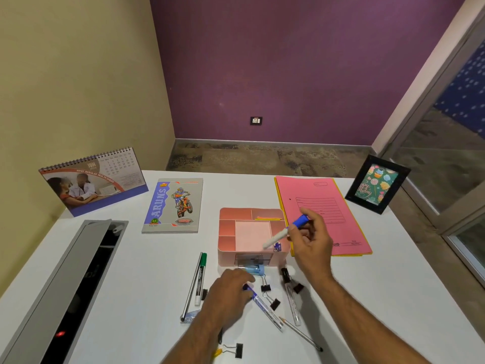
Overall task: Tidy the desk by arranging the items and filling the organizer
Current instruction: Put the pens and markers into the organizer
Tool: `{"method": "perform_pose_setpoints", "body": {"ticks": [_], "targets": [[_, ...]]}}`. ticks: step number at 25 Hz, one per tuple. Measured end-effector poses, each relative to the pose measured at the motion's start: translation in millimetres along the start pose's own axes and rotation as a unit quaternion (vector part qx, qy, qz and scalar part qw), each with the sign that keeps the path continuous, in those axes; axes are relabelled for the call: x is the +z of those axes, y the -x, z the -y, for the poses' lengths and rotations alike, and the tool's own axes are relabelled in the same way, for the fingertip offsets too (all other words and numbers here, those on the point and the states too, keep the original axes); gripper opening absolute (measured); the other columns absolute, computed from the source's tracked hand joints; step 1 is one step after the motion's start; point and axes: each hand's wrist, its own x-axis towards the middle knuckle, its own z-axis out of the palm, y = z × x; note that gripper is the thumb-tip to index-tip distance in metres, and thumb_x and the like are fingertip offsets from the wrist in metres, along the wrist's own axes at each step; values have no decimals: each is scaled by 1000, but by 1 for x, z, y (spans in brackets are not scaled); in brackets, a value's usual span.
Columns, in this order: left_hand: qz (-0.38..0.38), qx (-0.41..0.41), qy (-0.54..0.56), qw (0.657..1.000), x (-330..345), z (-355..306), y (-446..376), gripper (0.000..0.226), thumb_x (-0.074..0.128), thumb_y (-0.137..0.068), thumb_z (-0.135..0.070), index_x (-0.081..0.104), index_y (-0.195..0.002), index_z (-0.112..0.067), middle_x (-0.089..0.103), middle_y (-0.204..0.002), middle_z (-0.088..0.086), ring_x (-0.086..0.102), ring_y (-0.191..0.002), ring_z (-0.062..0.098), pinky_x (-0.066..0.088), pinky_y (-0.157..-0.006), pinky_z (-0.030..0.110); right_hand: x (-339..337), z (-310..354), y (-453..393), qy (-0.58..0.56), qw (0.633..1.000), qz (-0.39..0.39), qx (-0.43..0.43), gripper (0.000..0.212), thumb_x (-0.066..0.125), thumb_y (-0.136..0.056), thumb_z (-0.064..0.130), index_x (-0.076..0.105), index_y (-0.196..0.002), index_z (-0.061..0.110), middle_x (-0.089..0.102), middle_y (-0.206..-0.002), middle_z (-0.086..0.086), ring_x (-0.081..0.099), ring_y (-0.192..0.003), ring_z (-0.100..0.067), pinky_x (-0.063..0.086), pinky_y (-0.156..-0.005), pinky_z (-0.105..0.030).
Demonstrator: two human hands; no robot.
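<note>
A pink desk organizer [227,233] with several compartments and a small clear drawer stands mid-desk. My right hand [311,243] grips a blue-capped white marker [284,231], tilted over the organizer's right front compartment. My left hand [225,295] lies on the desk in front of the organizer and holds a blue pen [265,308] near its cap. Loose on the desk lie a green marker [200,278], a black-capped pen [290,295], a pencil [300,333] and several black binder clips [265,287].
A notebook [174,204] lies behind left of the organizer, a desk calendar [91,179] at far left, a pink file folder [319,206] at right, a framed card [376,183] at far right. A grey cable tray [65,285] is open on the left.
</note>
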Motion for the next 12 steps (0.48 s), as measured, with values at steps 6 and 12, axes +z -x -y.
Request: {"method": "perform_pose_setpoints", "body": {"ticks": [6,12], "targets": [[60,86,-233,967,24,10,6,26,53,-93,-16,60,-116,-27,54,-120,-2,48,-111,23,38,-84,37,-7,-27,-10,119,992,26,-25,29,64,-90,6,65,-117,16,69,-100,4,66,-90,-13,56,-75,-23],[57,106,-250,961,29,16,8,15,53,-96,-18,58,-110,-23,56,-112,0,48,-106,24,38,-87,41,-3,-50,0,185,976,117,-12,26,63,-91,8,70,-115,16,72,-112,0,68,-96,-16,57,-87,-35]]}}
